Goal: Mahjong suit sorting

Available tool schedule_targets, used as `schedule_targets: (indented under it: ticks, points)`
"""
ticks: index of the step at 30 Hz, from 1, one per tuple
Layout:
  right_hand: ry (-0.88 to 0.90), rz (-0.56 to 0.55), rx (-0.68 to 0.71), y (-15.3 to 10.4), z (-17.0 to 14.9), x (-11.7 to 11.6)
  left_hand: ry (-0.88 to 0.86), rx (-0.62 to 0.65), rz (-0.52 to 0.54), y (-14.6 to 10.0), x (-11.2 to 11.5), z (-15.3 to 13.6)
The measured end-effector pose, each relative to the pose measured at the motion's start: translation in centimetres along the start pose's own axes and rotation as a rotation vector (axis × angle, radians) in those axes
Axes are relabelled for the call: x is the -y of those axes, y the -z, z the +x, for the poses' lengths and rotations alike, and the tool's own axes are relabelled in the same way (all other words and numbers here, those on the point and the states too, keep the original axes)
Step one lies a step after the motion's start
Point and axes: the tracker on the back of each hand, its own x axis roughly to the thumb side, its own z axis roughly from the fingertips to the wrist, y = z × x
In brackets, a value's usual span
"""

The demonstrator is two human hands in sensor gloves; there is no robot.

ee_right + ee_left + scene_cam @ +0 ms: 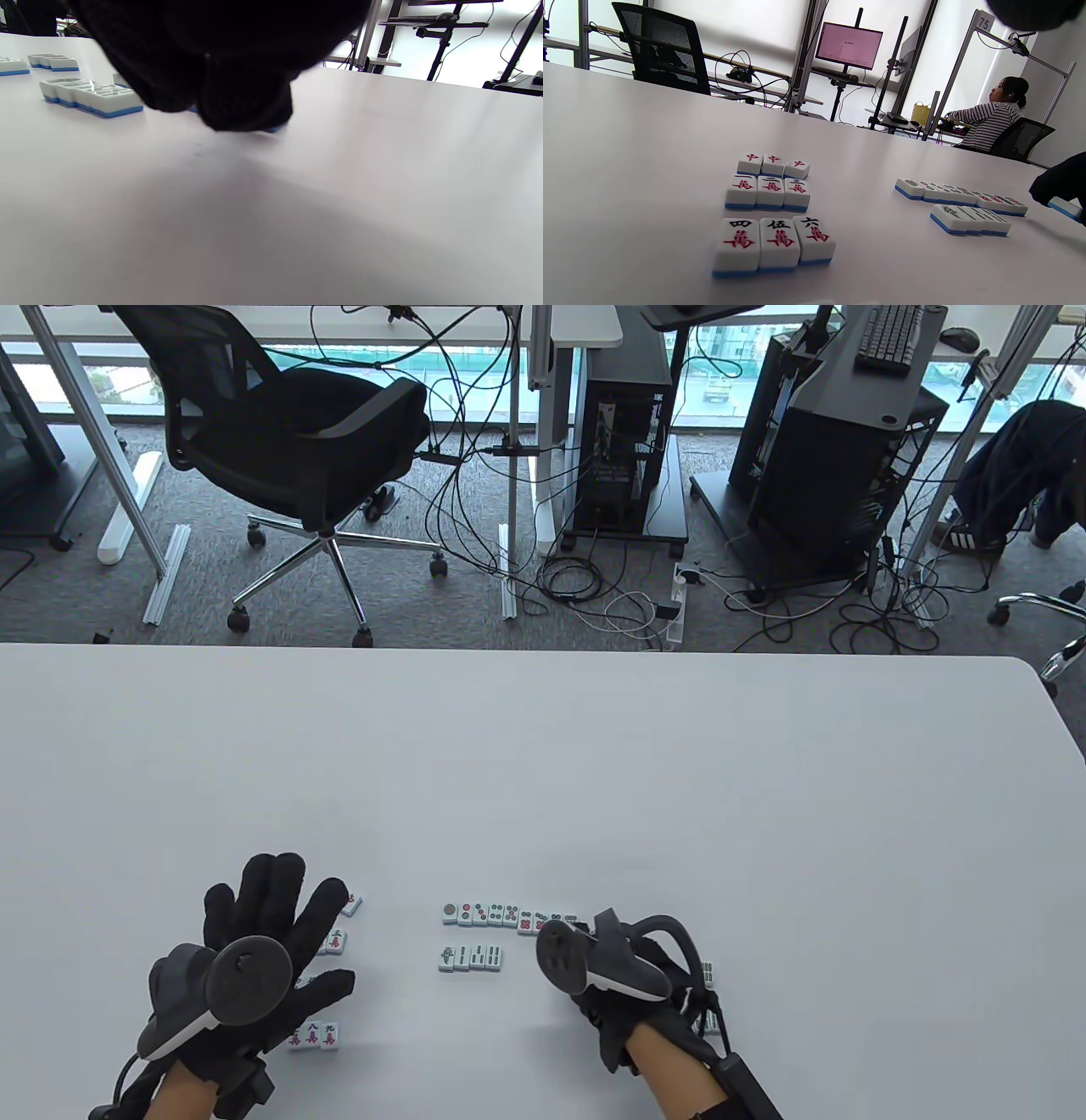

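White mahjong tiles with blue backs lie face up near the table's front edge. Character tiles [774,243] sit in rows of three, with a row of red-dragon tiles [773,166] behind them. My left hand [280,916] hovers over them with its fingers spread, holding nothing. To the right lie a row of dot tiles [509,914] and a shorter row of bamboo tiles [471,957]. My right hand [604,929] is at the right end of the dot row, its fingertips [237,84] curled over one tile [275,128] on the table. That tile's face is hidden.
Three more character tiles [314,1035] lie by my left wrist. A few loose tiles [707,976] sit just right of my right hand. The white table [594,780] stretches far beyond the tiles. Behind it are an office chair [297,449], computer towers and floor cables.
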Motion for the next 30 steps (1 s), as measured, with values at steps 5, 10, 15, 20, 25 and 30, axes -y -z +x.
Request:
schedule_targets:
  ticks: [5, 10, 15, 20, 25, 30]
  points:
    - [-0.017, 0.009, 0.044, 1.8, 3.0, -0.4, -0.007, 0.003, 0.007, 0.0, -0.2, 0.0]
    - [-0.035, -0.003, 0.044, 2.7, 3.6, -0.9, -0.012, 0.009, 0.019, -0.1, -0.4, 0.0]
    - [-0.027, -0.021, 0.050, 3.0, 3.4, -1.6, -0.015, 0.010, 0.022, -0.2, -0.5, -0.1]
    - [-0.043, -0.053, 0.066, 2.6, 3.4, -1.6, -0.009, 0.010, 0.016, -0.2, -0.4, 0.0]
    - [0.047, -0.074, 0.092, 1.2, 1.9, 0.0, -0.016, 0.008, 0.019, -0.2, -0.4, -0.1]
    - [0.066, -0.091, -0.004, -0.3, -2.5, 1.7, -0.019, 0.009, 0.023, -0.2, -0.3, -0.2]
